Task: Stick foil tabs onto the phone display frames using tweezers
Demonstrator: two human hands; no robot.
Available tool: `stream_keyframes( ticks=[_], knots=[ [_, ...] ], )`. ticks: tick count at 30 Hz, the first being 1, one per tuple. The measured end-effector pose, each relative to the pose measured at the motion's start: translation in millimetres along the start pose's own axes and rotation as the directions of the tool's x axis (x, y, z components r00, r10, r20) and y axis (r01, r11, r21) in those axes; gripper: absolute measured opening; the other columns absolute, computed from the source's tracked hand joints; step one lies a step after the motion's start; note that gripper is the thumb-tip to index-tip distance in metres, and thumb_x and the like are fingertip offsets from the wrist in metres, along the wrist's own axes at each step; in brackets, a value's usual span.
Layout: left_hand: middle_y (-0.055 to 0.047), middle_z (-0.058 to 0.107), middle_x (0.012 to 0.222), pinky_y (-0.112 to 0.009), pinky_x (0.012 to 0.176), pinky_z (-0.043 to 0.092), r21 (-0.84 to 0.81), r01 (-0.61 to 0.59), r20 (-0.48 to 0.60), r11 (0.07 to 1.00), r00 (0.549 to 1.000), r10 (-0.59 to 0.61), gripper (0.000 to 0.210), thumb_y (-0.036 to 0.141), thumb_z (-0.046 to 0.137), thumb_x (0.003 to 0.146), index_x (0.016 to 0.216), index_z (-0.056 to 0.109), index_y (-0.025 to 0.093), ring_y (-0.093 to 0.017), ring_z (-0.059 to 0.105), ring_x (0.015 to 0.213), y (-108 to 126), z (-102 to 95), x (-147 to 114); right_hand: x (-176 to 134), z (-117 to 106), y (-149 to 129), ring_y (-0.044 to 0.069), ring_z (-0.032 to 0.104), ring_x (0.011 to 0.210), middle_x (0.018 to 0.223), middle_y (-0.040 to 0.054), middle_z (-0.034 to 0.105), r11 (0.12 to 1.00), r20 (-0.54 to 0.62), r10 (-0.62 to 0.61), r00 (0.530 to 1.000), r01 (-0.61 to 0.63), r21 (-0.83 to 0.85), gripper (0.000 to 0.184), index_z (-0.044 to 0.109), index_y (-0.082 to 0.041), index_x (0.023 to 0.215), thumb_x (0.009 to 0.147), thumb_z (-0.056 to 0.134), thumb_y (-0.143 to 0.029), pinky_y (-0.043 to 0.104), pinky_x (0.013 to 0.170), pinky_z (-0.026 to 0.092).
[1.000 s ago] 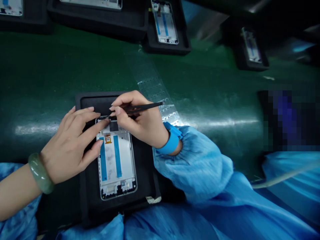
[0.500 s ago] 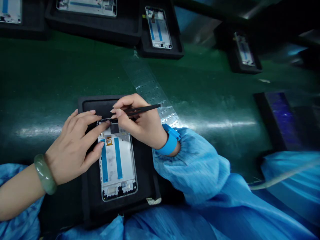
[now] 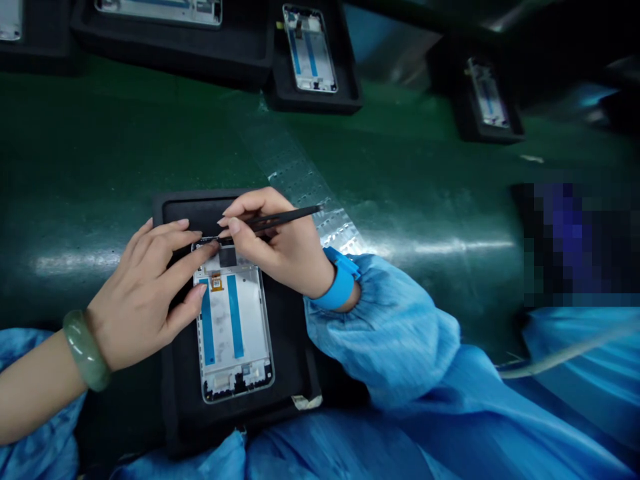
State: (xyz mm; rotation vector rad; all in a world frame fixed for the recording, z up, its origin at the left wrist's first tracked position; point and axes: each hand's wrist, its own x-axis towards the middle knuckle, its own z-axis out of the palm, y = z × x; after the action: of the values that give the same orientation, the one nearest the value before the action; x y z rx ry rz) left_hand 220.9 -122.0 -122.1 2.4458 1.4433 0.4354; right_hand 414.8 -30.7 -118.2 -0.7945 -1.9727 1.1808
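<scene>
An open phone frame (image 3: 253,313) with two blue strips lies in a black foam tray (image 3: 295,367). My right hand (image 3: 283,243) pinches black tweezers (image 3: 290,215) over the frame's top edge, their tips close to the left index finger. With fingers spread, my left hand (image 3: 150,287) rests its index fingertip on the frame's upper left corner and its thumb by the left side. Near the frame's top sits a dark square (image 3: 228,257), and below it a small orange flex connector (image 3: 217,283). What the tweezer tips touch is too small to tell.
Along the far side of the green work surface (image 3: 125,153) stand more black trays (image 3: 310,103) holding phone frames (image 3: 313,50). A clear plastic strip (image 3: 290,167) lies beyond my right hand. Another tray with a phone frame (image 3: 490,93) is at the far right.
The whole view has shifted slightly, with the far trays now a little higher and further left. Both hands and the tweezers keep nearly the same place over the phone frame.
</scene>
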Motion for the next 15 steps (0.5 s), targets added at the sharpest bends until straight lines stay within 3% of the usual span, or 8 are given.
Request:
stream_keyframes(
  ticks=[15],
  knots=[
    [-0.015, 0.046, 0.125, -0.057, 0.108, 0.028, 0.009, 0.002, -0.007, 1.0, 1.0, -0.002, 0.046, 0.029, 0.045, 0.089, 0.133, 0.04, 0.017, -0.032, 0.035, 0.131, 1.0, 0.8, -0.3, 1.8, 2.8, -7.3, 0.009, 0.061, 0.08, 0.088, 0.0004, 0.062, 0.99, -0.011, -0.061, 0.998, 0.059, -0.127, 0.006, 0.054, -0.017, 0.089, 0.085, 0.05, -0.015, 0.023, 0.075, 0.05]
  ],
)
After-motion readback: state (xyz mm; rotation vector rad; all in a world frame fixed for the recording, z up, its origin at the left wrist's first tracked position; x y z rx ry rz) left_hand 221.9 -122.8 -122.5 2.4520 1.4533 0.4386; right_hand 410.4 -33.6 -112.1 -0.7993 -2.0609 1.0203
